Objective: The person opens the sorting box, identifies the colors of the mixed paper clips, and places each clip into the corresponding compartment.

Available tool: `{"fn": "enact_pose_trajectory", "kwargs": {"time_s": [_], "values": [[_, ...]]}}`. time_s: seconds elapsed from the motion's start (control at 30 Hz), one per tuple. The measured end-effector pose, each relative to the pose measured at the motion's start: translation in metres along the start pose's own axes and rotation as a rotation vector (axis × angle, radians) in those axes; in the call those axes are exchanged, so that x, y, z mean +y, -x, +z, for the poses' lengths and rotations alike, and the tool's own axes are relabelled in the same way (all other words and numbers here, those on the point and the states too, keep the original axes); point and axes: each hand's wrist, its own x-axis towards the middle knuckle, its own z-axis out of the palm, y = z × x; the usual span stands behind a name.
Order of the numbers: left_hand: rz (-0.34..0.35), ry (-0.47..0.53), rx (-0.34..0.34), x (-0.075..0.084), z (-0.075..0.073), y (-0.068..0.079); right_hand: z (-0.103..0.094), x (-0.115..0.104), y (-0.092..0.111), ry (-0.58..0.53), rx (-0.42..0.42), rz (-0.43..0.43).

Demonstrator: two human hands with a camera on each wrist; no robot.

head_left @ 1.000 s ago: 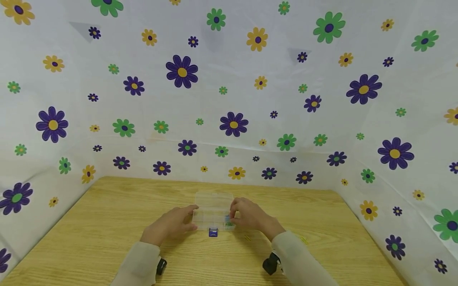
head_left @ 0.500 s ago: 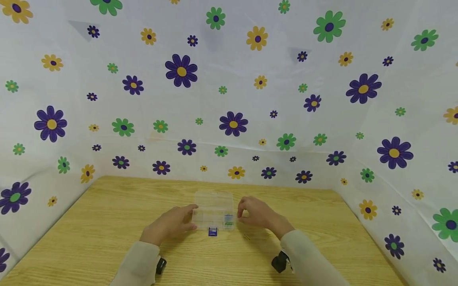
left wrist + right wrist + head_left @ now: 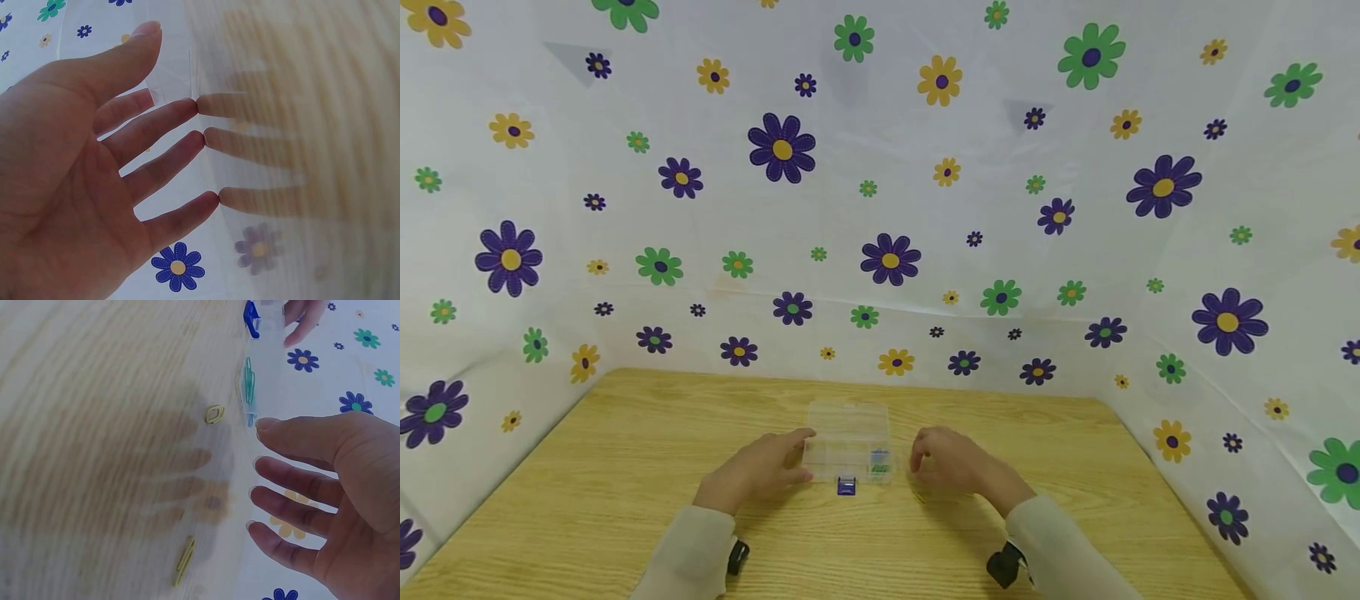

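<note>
A clear plastic compartment box [image 3: 848, 419] stands on the table with its lid raised and a blue latch [image 3: 846, 486] at its front. Green paper clips [image 3: 879, 469] and blue ones [image 3: 880, 455] lie in its right-hand compartments. My left hand [image 3: 752, 472] rests at the box's left end, fingers extended and thumb apart. Just right of the box, my right hand [image 3: 953, 463] hovers low over the table, its slightly bent fingers holding nothing. Near its fingertips in the right wrist view lie a yellow paper clip [image 3: 214, 414] and another yellow paper clip [image 3: 184, 561].
The wooden table [image 3: 820, 550] carries the box and loose clips. A white cloth [image 3: 715, 225] printed with flowers encloses its back and sides. A black wrist strap piece [image 3: 738, 557] shows at the left sleeve, and a black camera [image 3: 1003, 567] hangs at the right wrist.
My right hand has left the box's right compartments and moved rightward, then down toward the yellow paper clips. The left hand has stayed at the box's left end.
</note>
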Motion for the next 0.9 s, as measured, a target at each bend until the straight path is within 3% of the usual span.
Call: {"fn": "enact_pose_trajectory", "kwargs": {"time_s": [0.4,0.9], "values": [[0.015,-0.018,-0.003,-0.002,-0.001,-0.003,0.011,0.002,0.015,0.002,0.004,-0.001],[0.022,-0.006,-0.002,0.0,-0.003,0.0,0.013,0.001,0.019,0.017,0.0,-0.022]]}}
